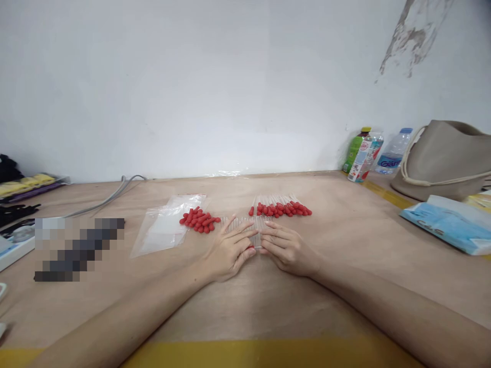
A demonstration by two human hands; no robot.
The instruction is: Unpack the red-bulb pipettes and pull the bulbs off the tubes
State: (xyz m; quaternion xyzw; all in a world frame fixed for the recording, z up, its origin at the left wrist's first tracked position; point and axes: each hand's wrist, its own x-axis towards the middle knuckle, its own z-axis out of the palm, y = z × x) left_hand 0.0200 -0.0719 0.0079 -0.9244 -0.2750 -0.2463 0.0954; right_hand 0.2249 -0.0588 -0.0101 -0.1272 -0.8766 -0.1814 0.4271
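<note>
Two flat | left hand, right hand cover clear tubes | grip hidden

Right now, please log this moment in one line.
left hand, right hand: on clear slim tubes | red rubber caps: loose, leftward

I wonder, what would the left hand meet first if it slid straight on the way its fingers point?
Probably the clear tubes, which the left hand seems to touch with its fingertips; just beyond them comes the right hand, though depth is unclear.
</note>
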